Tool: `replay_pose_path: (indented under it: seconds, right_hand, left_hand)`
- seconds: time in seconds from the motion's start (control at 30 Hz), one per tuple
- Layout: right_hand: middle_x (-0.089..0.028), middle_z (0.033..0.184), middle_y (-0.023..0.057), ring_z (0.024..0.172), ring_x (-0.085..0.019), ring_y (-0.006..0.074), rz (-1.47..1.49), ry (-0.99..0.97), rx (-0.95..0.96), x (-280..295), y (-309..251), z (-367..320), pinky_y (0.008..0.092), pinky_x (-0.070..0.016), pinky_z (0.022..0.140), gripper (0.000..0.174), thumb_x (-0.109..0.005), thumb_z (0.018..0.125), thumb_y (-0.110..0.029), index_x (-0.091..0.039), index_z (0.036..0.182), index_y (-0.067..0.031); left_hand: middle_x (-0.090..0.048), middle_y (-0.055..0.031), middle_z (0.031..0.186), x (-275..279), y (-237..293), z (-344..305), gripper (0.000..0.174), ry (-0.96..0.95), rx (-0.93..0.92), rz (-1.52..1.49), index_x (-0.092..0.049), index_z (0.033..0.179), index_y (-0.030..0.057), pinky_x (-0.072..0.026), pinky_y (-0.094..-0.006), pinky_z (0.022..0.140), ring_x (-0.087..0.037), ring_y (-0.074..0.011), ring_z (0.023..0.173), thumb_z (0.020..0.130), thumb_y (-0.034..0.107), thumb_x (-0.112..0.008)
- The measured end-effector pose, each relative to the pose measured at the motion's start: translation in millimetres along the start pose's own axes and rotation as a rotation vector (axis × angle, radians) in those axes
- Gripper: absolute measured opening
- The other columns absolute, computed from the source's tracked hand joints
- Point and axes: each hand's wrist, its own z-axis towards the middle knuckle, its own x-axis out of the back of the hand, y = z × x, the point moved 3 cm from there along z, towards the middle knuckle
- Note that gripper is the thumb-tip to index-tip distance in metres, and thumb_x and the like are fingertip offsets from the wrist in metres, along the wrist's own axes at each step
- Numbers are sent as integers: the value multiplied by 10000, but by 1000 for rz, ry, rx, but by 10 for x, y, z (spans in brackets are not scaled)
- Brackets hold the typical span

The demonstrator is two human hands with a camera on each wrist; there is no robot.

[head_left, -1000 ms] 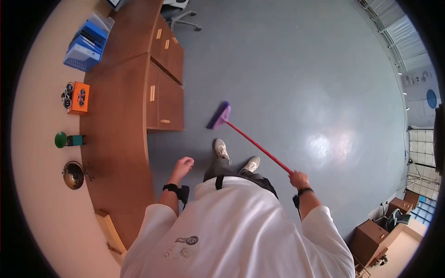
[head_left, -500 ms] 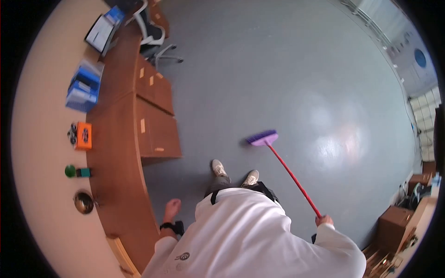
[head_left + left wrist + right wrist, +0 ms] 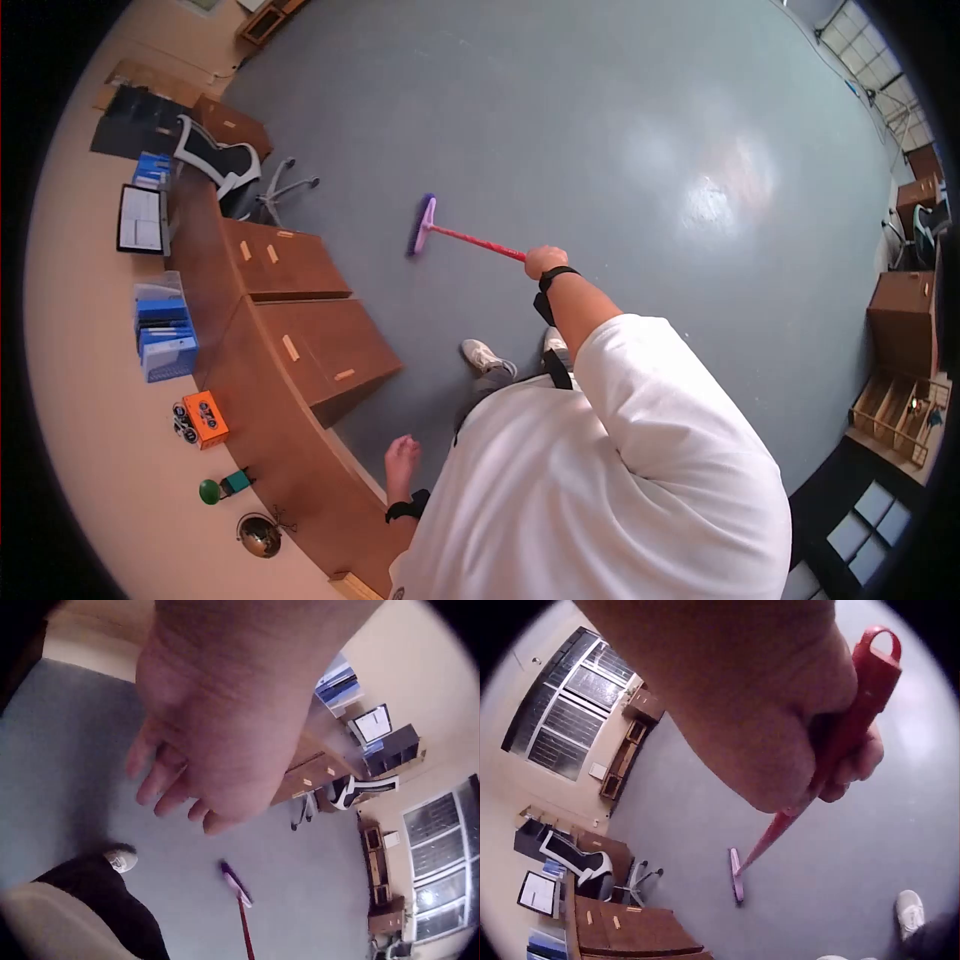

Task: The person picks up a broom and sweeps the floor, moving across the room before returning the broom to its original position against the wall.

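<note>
My right hand (image 3: 545, 261) grips the upper end of a red-handled broom (image 3: 478, 242), its fingers curled round the stick. In the right wrist view the handle's end cap with its hanging loop (image 3: 877, 656) sticks out above the fist. The broom's pinkish-purple head (image 3: 421, 225) with dark purple bristles is out ahead over the grey floor, left of the hand. Holding nothing, my left hand (image 3: 402, 460) hangs beside the desk, fingers loosely curled; the left wrist view shows its fingers (image 3: 172, 796) relaxed and slightly spread.
Along the left wall runs a brown desk (image 3: 300, 420) with cabinets (image 3: 325, 345) beneath. On it stand blue file holders (image 3: 163, 330), an orange box (image 3: 206, 418), a globe (image 3: 260, 535) and a monitor (image 3: 142, 219). An office chair (image 3: 225, 165) is farther along. Grey floor (image 3: 600, 120) spreads ahead and right.
The right arm has swung forward and inward, carrying the broom ahead and leftward, its head turned. The view has rotated, showing more of the desk's far end. The left hand still hangs without anything.
</note>
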Motion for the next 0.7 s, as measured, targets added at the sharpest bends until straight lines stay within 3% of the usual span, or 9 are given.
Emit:
replay_pose_path:
  seconds: [0.07,0.17,0.2,0.23,0.3,0.4,0.5,0.6,0.7]
  right_hand:
    - [-608,1045,88,964,-587,256,45,-22,-72,-81,413,-161,373,-477,801,288,-458,820,-234,-614,1043,-139]
    - [-609,1019,119,949,-586,273,37,-82,-131,-685,1449,-618,381,-475,795,278,-464,803,-270,-625,974,-121]
    - [-609,998,135,942,-581,291,76,-32,-177,-761,1690,-1047,403,-467,801,284,-457,805,-284,-616,961,-107]
    - [-612,891,192,861,-582,348,139,57,-207,-1126,2081,-1294,446,-461,758,350,-438,816,-350,-593,882,-42]
    - [-604,914,202,880,-564,365,270,-4,-307,-1781,2757,-1910,436,-451,748,389,-467,813,-393,-611,891,-40]
    - [-619,849,193,868,-580,353,362,37,-583,-2055,3139,-3187,409,-453,763,446,-506,771,-454,-635,867,-38]
    - [-625,811,188,815,-599,339,311,-1,-828,-1989,3112,-4117,403,-471,721,435,-589,708,-465,-662,834,-55]
    - [-623,720,188,742,-610,346,196,141,-932,-1922,2964,-4532,414,-479,691,412,-620,678,-448,-673,751,-46]
    - [-620,719,192,735,-607,351,193,166,-969,-1862,2785,-4474,417,-475,692,444,-601,694,-470,-669,761,-37]
  left_hand:
    - [-602,-40,867,-70,16,103,310,-14,33,31,-545,1057,50,-444,-240,605,-559,-113,726,842,274,-562]
    - [-602,-57,891,-144,-5,185,280,-64,92,123,-531,1062,56,-449,-241,615,-564,-122,742,866,254,-517]
    - [-601,-56,876,-145,-95,276,273,-112,140,124,-532,1058,54,-444,-233,596,-559,-117,717,865,247,-518]
    - [-599,-55,860,-128,-202,385,266,-156,187,122,-533,1053,53,-439,-224,577,-553,-111,693,864,239,-519]
    - [-595,-56,845,-45,-287,502,250,-215,187,198,-535,1042,47,-436,-224,550,-548,-113,671,862,220,-518]
    - [-596,-28,790,-240,186,674,232,-254,213,316,-584,968,63,-447,-251,566,-558,-121,652,829,247,-564]
    - [-593,-24,795,-368,543,1003,228,-241,151,368,-579,967,70,-439,-243,561,-548,-116,657,831,253,-561]
    - [-593,-20,819,-704,1128,1299,232,-269,89,412,-574,998,81,-432,-233,574,-546,-112,688,842,251,-547]
    - [-596,-22,851,-970,1597,1541,246,-360,-71,380,-562,1033,76,-429,-232,603,-547,-108,735,851,240,-538]
